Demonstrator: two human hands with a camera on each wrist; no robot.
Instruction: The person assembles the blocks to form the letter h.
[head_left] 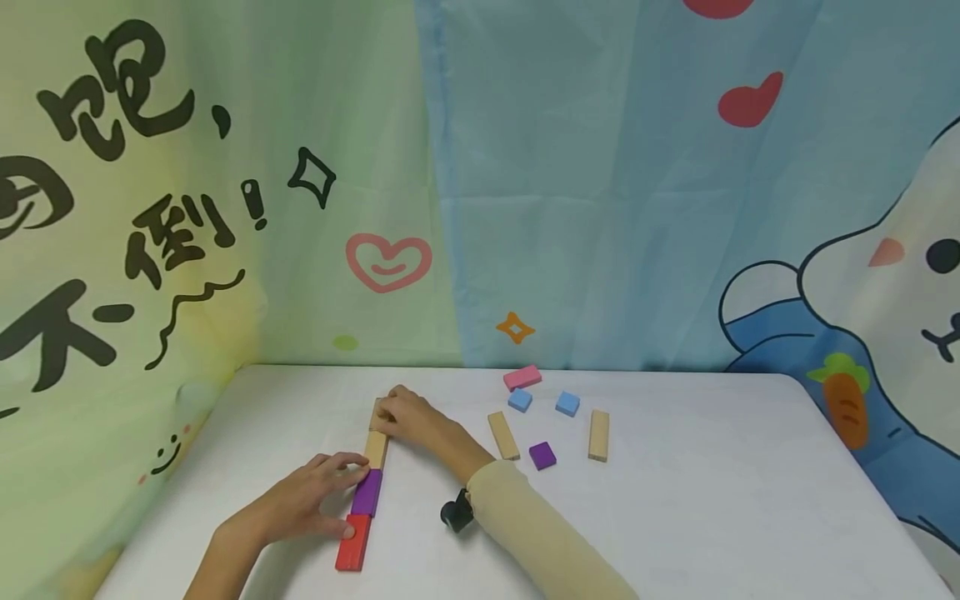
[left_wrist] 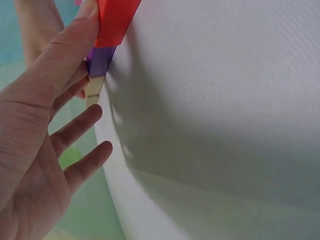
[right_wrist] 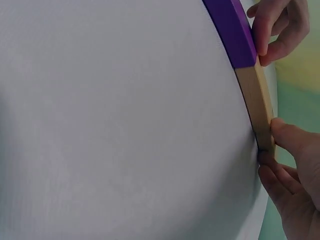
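Aligning wants gentle pressure: beyond the purple block (head_left: 367, 493), the right hand (head_left: 414, 417) pinches a wooden block (head_left: 374, 418); the spread left hand (head_left: 303, 493) touches the red block (head_left: 352, 550) before it.

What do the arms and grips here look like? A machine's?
No, they are a person's. The left grip and the right grip are bare, ungloved hands. A plain cream sleeve covers most of the visible right arm, and a small black device sits at that wrist. The visible left forearm shows no sleeve. No cables or markings are visible.
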